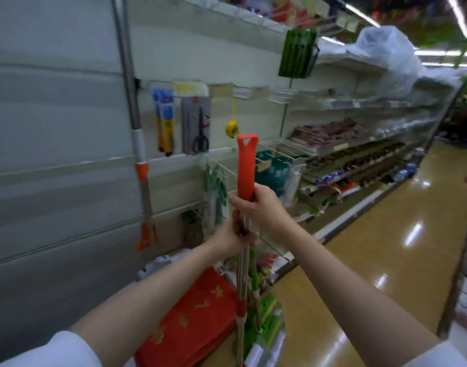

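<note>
Left hand [233, 235]: fingers curled round the pole [243, 268], the lower of the two grips.
Right hand [259, 205]: wrapped round the same pole, just above the left grip.
Left forearm [153, 292]: bare, rising from below left to the grip.
Right forearm [346, 282]: bare, rising from below right to the grip.
Sleeves [55, 350]: white, at both elbows, well below the grip.

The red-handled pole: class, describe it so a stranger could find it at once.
Look at the white shop shelving along the left. In front of it, mid-picture, the right hand and the left hand grip an upright metal pole. Unlike the orange-collared pole against the shelving, it ends in a red handle with a loop.
</note>
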A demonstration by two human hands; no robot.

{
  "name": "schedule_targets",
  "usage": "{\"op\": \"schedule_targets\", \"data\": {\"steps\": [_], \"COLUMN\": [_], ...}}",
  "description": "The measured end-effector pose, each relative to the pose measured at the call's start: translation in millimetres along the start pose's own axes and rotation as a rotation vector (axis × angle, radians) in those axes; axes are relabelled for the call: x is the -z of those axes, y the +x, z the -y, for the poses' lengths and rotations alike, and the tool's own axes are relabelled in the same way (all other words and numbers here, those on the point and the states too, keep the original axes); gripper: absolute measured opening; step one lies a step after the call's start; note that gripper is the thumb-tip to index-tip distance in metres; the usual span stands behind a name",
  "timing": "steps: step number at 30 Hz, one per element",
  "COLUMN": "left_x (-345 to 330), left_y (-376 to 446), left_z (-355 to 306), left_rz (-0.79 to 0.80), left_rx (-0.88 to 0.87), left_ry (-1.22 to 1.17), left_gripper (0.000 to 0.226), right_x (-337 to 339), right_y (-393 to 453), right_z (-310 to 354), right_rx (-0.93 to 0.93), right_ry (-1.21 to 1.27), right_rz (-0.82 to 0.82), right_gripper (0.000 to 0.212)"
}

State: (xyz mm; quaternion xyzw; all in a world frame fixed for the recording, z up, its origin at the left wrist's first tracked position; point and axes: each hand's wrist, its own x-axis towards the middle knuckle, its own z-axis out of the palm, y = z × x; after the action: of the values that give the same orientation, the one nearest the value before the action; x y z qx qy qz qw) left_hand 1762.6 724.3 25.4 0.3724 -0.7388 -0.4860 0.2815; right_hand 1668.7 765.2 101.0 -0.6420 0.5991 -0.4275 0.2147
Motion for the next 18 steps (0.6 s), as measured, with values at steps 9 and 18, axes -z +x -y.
{"op": "schedule_targets", "data": {"steps": [9,18], "left_x": [86.5,191.5], "left_y": [-124.4,-272.6], "left_z": [-31.0,-50.4], "left_rz": [-0.146,-0.368], "left_rx": [0.109,0.196], "left_ry": [0.12,0.287], "left_gripper": [0.016,0.019], "right_x": [-61.5,-170.2], "right_y": [-33.3,-65.2], "right_z": [105.5,238.3], "right_rx": [0.265,0.506], "right_ry": [-0.018,0.117], "right_rz": [0.047,0.189], "right_gripper": [0.034,0.03]}}
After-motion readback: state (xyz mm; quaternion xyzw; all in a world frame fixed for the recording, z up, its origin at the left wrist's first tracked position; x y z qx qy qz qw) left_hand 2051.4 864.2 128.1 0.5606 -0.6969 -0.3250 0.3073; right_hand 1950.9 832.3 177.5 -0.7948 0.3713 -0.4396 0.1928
